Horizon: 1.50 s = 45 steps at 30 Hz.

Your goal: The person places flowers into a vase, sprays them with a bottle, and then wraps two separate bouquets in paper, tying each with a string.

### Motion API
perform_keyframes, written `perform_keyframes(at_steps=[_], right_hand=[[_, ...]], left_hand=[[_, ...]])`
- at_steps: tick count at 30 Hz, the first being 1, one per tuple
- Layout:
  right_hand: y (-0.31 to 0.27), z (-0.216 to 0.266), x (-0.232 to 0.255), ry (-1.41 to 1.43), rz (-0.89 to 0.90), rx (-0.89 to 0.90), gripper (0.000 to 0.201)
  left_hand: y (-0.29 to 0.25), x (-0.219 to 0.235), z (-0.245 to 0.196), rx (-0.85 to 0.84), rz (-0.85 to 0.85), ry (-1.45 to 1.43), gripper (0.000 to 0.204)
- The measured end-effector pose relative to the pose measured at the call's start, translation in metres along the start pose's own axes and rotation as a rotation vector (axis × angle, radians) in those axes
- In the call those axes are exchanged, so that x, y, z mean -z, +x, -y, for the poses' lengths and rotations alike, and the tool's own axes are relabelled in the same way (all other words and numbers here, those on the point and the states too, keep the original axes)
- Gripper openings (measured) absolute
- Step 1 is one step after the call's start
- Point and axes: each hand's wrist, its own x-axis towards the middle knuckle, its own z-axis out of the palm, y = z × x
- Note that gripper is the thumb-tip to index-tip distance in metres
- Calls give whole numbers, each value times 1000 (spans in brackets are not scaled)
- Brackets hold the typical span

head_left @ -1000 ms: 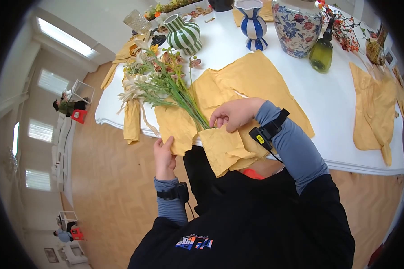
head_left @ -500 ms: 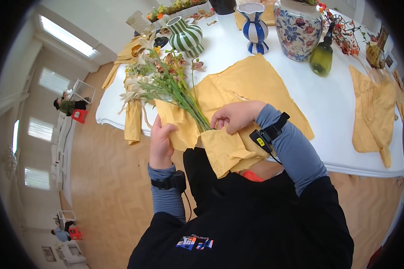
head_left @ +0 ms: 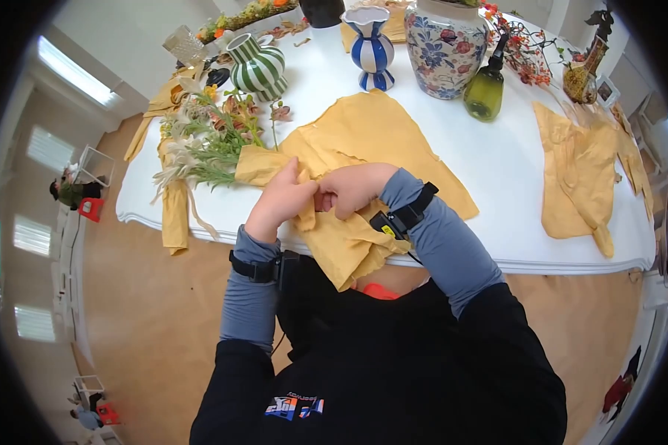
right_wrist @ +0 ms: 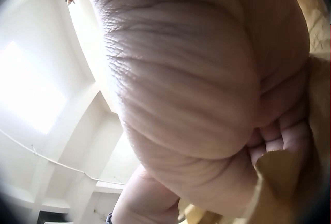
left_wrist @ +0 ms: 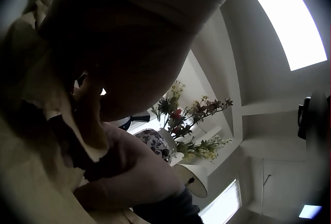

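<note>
A bunch of flowers (head_left: 215, 141) lies at the table's left front, its stems running under yellow-tan wrapping paper (head_left: 378, 130). The left hand (head_left: 280, 199) grips a folded flap of that paper over the stems. Right beside it, the right hand (head_left: 355, 187) has its fingers curled at the stems and paper; the stems there are hidden. A crumpled lower part of the paper hangs over the table's front edge. In the right wrist view, paper (right_wrist: 279, 182) lies against the curled fingers. The left wrist view is dark, with a paper edge (left_wrist: 85, 131) between the hands.
Behind the paper stand a green-striped vase (head_left: 257, 68), a blue-striped vase (head_left: 372, 52), a floral vase (head_left: 444, 52) and a green bottle (head_left: 485, 93). More tan paper (head_left: 577, 174) lies at the right of the white table (head_left: 505, 215). Paper strips hang off the left edge.
The left hand has moved up and right, folding the left flap of paper across the stems to meet the right hand. The head view has shifted, so the table appears further left.
</note>
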Motion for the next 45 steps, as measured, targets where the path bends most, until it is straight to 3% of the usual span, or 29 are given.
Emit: perform_keyframes(at_steps=[3, 7, 9, 11, 13, 15, 17, 19, 21, 25, 27, 28, 30, 31, 34, 36, 40, 42, 43, 45], right_hand=[[-3, -8, 7, -12, 6, -58, 55], [-24, -8, 7, -92, -10, -32, 65], [-46, 2, 1, -202, -59, -113, 73], [-66, 14, -5, -239, -46, -170, 72], [-85, 30, -13, -463, -115, -345, 69], [-99, 51, -18, -558, -120, -364, 57], [-105, 64, -23, -562, -377, -208, 40], [-100, 85, -33, -563, -435, -103, 36], [-83, 105, -51, -591, -555, 33, 46], [-33, 101, -90, -709, -620, -1, 58], [-13, 95, -94, -751, -573, -125, 57], [-4, 96, -95, -759, -566, -117, 57], [11, 96, -94, -802, -564, -336, 49], [16, 92, -94, -810, -559, -329, 49], [30, 77, -91, -840, -621, -288, 34], [35, 70, -85, -802, -629, -355, 22], [32, 62, -80, -936, -615, -267, 20], [28, 66, -71, -911, -543, -261, 20], [26, 68, -65, -910, -547, -265, 20], [21, 74, -52, -780, -408, -336, 23]], left_hand=[[1, -4, 2, 6, 108, -133, 73], [1, -14, 16, -117, 39, -69, 63], [-6, -10, 14, -81, 139, -264, 44], [-5, -18, 29, -154, 95, -274, 35], [-6, -21, 35, -223, 46, -290, 27], [-12, -20, 32, -256, 47, -210, 22], [-18, -19, 25, -256, 2, -201, 24], [-20, -20, 25, -252, -48, -185, 26], [-21, -17, 28, -319, -83, -163, 23], [-20, -13, 34, -265, -77, -218, 24], [-7, -21, 52, -265, -104, -636, 24], [-5, -22, 58, -265, -115, -641, 24], [-8, -21, 62, -251, -50, -1094, 23], [-10, -20, 64, -253, -60, -1098, 23], [-20, -22, 70, -234, -212, -1176, 19], [-15, -28, 85, -321, -491, -1245, 16], [0, -40, 98, -331, -623, -1211, 22], [7, -43, 92, -200, -811, -1010, 27], [9, -43, 91, -203, -806, -1011, 27], [7, -42, 87, -231, -924, -687, 29]])
